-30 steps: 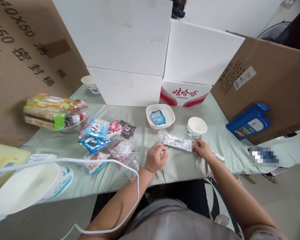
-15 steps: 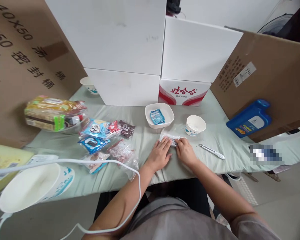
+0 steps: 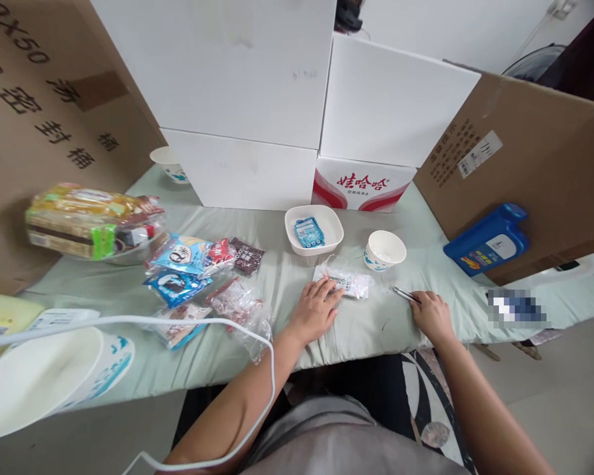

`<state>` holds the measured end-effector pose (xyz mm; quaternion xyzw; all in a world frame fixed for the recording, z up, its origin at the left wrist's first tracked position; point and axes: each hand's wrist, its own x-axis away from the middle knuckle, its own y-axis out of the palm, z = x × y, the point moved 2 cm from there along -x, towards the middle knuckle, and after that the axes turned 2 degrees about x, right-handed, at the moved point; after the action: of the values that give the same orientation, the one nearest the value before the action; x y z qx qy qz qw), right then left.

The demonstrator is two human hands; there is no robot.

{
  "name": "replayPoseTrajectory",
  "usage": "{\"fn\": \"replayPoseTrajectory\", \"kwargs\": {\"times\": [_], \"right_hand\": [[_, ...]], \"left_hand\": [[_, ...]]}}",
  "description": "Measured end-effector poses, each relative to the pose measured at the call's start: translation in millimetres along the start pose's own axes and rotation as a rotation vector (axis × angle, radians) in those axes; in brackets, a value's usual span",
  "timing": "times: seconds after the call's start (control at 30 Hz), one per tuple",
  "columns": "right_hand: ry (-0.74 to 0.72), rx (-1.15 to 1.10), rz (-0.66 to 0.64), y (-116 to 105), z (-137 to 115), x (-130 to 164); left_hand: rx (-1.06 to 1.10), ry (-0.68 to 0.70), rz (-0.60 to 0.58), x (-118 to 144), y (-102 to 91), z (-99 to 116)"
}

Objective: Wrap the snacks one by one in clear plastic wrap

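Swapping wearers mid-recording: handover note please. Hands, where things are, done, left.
Left hand: flat, fingers pressing the clear snack packet onto the green cloth.
Right hand: on the slim metal cutter, gripping its near end; whether it is lifted cannot be told.
Packet lies in front of the white dish, which holds a blue sachet, and beside the paper cup.
Done: packet laid flat and pinned.
Left: packet appears unopened; more snack packets wait to the left.
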<state>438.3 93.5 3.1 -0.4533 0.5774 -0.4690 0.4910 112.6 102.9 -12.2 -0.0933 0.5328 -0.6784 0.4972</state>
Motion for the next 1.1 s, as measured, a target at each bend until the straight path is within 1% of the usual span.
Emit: {"fn": "replayPoseTrajectory", "kwargs": {"times": [0.07,0.13,0.2,0.27,0.3,0.33,0.37,0.4,0.43,0.5,0.57,0.63,0.67,0.7,0.73,0.77,0.83,0.9,0.97,1.03,1.1], "right_hand": [[-0.080,-0.106,0.016,-3.0,-25.1,-2.3],[-0.196,-0.235,0.029,-8.2,-64.7,-6.6],[-0.323,-0.276,-0.001,-13.9,-108.3,-10.5],[-0.458,-0.241,-0.086,-17.8,-143.2,-11.9],[-0.510,-0.215,-0.128,-18.9,-153.4,-11.6],[-0.542,-0.192,-0.158,-19.3,-157.4,-11.0],[-0.547,-0.174,-0.170,-19.1,-154.7,-10.2],[-0.526,-0.162,-0.163,-18.2,-145.5,-9.3],[-0.481,-0.155,-0.139,-16.7,-130.6,-8.4],[-0.355,-0.138,-0.071,-12.3,-89.3,-5.8],[-0.217,-0.101,-0.031,-7.1,-44.4,-1.8],[-0.094,-0.046,0.010,-4.3,-10.1,3.3],[-0.058,-0.025,0.045,-4.7,-0.8,6.0],[-0.044,-0.020,0.090,-6.2,2.3,8.6],[-0.053,-0.036,0.138,-8.7,-1.0,10.9],[-0.091,-0.074,0.175,-11.8,-10.4,12.7],[-0.240,-0.198,0.180,-17.7,-43.4,13.4],[-0.472,-0.314,0.080,-20.8,-86.1,8.8],[-0.627,-0.371,0.041,-21.8,-124.5,-3.4],[-0.673,-0.362,0.013,-19.6,-151.7,-22.8],[-0.640,-0.290,-0.076,-15.8,-166.6,-44.4]], "left_hand": [[0.014,0.003,0.007,-0.3,-1.1,0.4],[0.031,0.010,0.016,-0.1,-2.8,0.6],[0.068,0.005,0.053,0.8,-4.9,-0.5],[0.115,-0.057,0.145,2.3,-7.1,-4.0],[0.132,-0.106,0.203,3.3,-7.8,-6.6],[0.139,-0.159,0.260,4.2,-8.2,-9.5],[0.134,-0.209,0.307,5.0,-8.1,-12.2],[0.119,-0.251,0.338,5.5,-7.5,-14.7],[0.100,-0.281,0.350,5.7,-6.6,-16.7],[0.056,-0.328,0.347,5.0,-4.1,-19.5],[0.016,-0.368,0.329,3.8,-1.4,-21.2],[-0.013,-0.411,0.310,3.1,1.2,-22.3],[-0.018,-0.430,0.301,3.1,2.4,-22.7],[-0.013,-0.446,0.296,3.3,3.3,-23.1],[-0.002,-0.460,0.297,3.9,3.8,-23.6],[0.017,-0.475,0.304,4.6,3.7,-24.1],[0.069,-0.513,0.327,6.6,1.8,-25.8],[0.133,-0.563,0.366,8.5,-2.2,-28.3],[0.200,-0.595,0.420,9.5,-7.0,-31.2],[0.258,-0.608,0.477,9.8,-11.0,-33.8],[0.305,-0.615,0.523,9.6,-13.1,-36.0]]}}
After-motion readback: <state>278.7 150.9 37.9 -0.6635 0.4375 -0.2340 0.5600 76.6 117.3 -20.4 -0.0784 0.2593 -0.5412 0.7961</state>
